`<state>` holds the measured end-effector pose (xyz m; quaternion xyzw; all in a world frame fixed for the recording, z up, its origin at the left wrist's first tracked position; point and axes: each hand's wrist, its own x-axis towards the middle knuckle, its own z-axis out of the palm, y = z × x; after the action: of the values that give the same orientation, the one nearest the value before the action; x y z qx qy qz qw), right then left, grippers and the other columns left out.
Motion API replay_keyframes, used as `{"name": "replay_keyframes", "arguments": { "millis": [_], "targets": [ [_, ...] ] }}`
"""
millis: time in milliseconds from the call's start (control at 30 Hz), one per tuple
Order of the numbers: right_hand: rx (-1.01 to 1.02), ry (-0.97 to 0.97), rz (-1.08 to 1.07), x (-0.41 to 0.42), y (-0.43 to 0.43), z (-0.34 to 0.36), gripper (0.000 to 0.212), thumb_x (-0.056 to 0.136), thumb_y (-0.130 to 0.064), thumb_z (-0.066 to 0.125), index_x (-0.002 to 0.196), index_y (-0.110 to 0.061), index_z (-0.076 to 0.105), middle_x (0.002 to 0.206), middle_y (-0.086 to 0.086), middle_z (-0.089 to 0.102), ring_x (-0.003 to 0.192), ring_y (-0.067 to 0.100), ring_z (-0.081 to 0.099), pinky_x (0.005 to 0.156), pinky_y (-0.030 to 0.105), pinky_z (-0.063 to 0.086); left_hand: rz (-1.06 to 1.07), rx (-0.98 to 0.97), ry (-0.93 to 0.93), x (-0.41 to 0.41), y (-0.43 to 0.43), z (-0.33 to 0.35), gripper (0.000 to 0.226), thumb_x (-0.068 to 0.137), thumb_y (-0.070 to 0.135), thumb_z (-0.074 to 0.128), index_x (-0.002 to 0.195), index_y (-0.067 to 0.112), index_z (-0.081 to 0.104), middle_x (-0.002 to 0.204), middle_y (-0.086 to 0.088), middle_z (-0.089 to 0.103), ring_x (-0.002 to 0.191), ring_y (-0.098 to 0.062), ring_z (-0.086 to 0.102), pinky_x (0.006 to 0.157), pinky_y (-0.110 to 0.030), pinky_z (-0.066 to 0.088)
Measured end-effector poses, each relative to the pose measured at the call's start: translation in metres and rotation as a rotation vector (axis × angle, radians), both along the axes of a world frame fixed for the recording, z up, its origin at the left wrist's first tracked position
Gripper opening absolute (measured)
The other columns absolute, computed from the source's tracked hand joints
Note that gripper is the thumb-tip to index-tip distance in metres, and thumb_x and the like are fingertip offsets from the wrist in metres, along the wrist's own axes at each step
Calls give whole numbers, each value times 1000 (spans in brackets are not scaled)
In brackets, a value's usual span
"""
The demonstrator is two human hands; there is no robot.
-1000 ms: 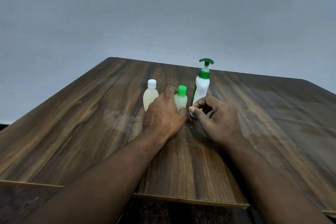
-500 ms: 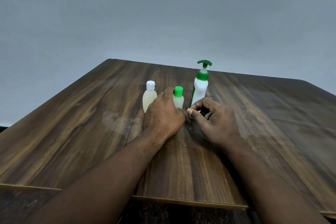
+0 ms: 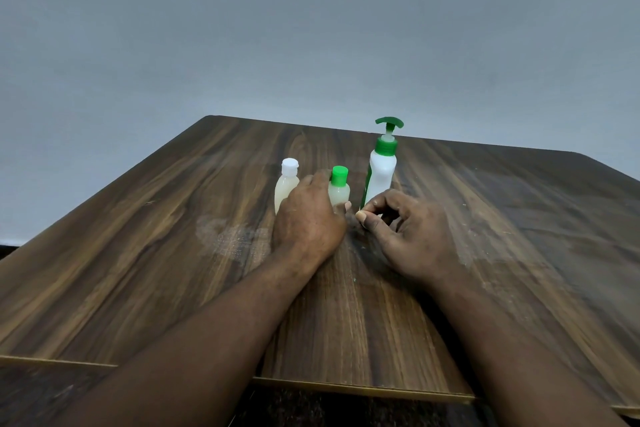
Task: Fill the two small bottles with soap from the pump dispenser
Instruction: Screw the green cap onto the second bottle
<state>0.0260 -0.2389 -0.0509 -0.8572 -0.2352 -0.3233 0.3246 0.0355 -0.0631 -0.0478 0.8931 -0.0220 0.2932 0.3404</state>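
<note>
Left-hand grip [image 3: 308,215] curls round upright green-capped bottle [image 3: 338,187]; right hand [image 3: 408,232] curled, empty, before upright pump dispenser [image 3: 381,177].

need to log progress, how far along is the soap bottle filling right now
Looks done: white-capped bottle and green-capped bottle both show pale liquid, caps on. In hand: left hand grips the green-capped one; right hand curls by the pump dispenser. Left: probably just letting go.
</note>
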Motion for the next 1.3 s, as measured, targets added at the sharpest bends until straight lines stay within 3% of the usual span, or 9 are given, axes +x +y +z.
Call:
{"name": "replay_keyframes", "arguments": {
  "millis": [400,567,767,900,1000,1133,1233,1300],
  "targets": [
    [7,16,-8,1,-2,0,7,91,-23,83,88,-25,77,75,-22,69,69,3,66,61,9,40,-12,1,17,-3,1,2,49,95,33,74,139,23,55,122,4,70,108,-22,67,85,-39,55],
    [17,22,-26,3,-3,-2,7,91,-25,83,88,-27,77,76,-20,71,68,4,66,61,17,45,-6,-9,22,-3,1,3,46,96,32,74,138,24,56,124,4,70,108,-22,67,87,-40,57],
    [49,48,-96,3,-5,-1,8,91,-28,83,86,-28,76,75,-19,71,73,5,67,62,19,48,4,-35,25,-4,3,1,43,93,36,75,131,26,58,113,5,72,101,-22,68,77,-34,51],
    [57,43,-188,2,-6,0,11,90,-30,83,85,-30,74,73,-21,68,67,0,64,62,25,48,28,-33,8,-7,5,0,52,89,41,78,134,27,57,120,6,72,105,-21,70,86,-42,60],
    [214,74,-277,3,-8,5,11,91,-35,83,89,-30,74,77,-21,70,71,0,66,65,26,52,38,-34,14,-9,7,0,53,88,41,79,134,27,56,118,6,72,104,-21,71,86,-46,61],
    [411,192,-263,9,-9,6,38,88,-45,85,117,-28,68,102,-14,72,89,4,68,80,27,57,37,-37,33,-8,7,1,51,89,41,79,133,26,57,119,6,72,103,-22,71,87,-44,60],
    [395,354,-185,21,-10,4,73,85,-48,87,147,-32,52,132,-11,65,115,9,64,95,31,52,31,-31,43,-5,6,0,51,90,43,78,133,26,56,119,5,72,103,-22,70,82,-39,58],
    [350,384,-119,28,-6,5,90,77,-56,90,153,-35,45,140,-11,61,123,9,61,99,32,50,23,-20,35,-3,5,0,51,91,45,78,134,26,56,119,5,72,102,-21,69,80,-37,56]
  ]
}}
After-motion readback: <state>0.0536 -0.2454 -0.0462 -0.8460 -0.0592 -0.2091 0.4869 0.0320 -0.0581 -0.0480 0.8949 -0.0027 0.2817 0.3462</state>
